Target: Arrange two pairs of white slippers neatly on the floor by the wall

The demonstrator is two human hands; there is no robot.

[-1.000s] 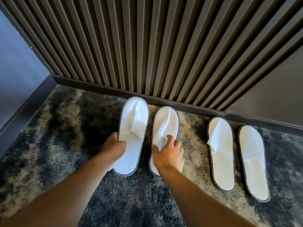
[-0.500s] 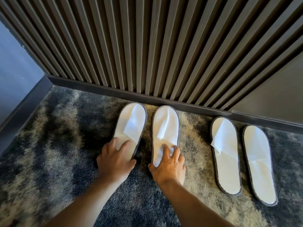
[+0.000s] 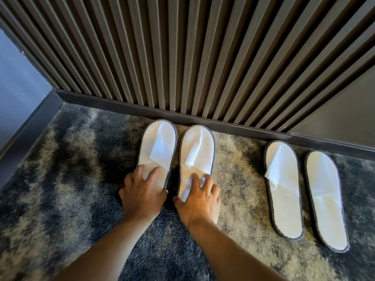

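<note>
Four flat white slippers with dark edging lie on the patterned carpet, toes toward the slatted wall. The left pair sits close together: the leftmost slipper [image 3: 157, 147] and its mate [image 3: 196, 151], toes near the baseboard. My left hand [image 3: 142, 191] presses on the heel end of the leftmost slipper, fingers on top and thumb at the heel edge. My right hand [image 3: 199, 201] holds the heel end of the mate the same way. The right pair, third slipper [image 3: 284, 189] and fourth slipper [image 3: 324, 199], lies untouched, a little apart and angled slightly to the right.
A dark wooden slatted wall [image 3: 182, 57] with a dark baseboard [image 3: 203, 120] runs across the back. A blue-grey side wall [image 3: 16, 78] closes the left corner. Mottled grey and beige carpet [image 3: 60, 179] covers the floor around the slippers.
Both hands slid the left pair toward the baseboard and brought the two slippers closer and more parallel. My left hand went from gripping the slipper's side to resting on its heel end.
</note>
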